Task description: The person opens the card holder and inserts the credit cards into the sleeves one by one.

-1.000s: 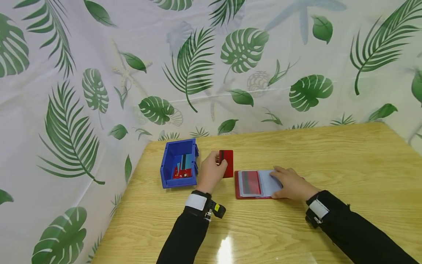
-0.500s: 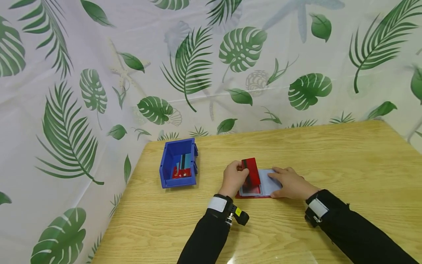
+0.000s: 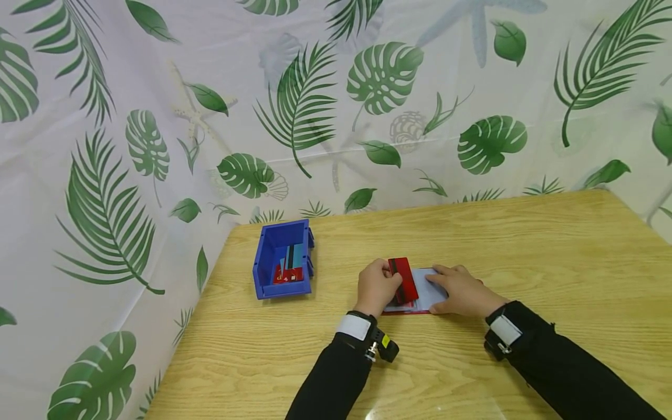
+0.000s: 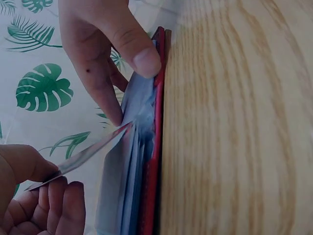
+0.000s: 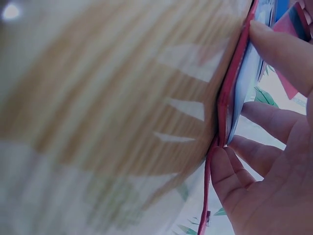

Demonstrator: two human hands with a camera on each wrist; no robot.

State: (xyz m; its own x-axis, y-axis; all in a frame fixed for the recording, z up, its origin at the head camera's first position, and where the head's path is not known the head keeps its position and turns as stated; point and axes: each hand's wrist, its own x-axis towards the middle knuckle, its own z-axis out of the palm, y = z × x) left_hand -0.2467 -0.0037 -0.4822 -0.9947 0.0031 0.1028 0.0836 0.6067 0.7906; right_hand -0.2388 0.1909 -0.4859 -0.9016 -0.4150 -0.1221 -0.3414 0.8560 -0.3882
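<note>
My left hand pinches a red bank card with a dark stripe between thumb and fingers. The card slants over the left side of a red card holder, which lies spread on the table with its clear sleeves showing. In the left wrist view the far edge of the card meets the sleeves near the fold. My right hand grips the holder's right side, its thumb at the near edge and fingers towards the far edge. The left half of the holder is mostly hidden beneath card and hand.
A blue plastic bin stands at the back left of the wooden table. Several red and blue cards lie in it. A leaf-patterned cloth hangs behind and along the left side.
My left hand has moved right with the red bank card, from beside the card holder to over its left side, and the card has tilted. The right hand has stayed on the holder.
</note>
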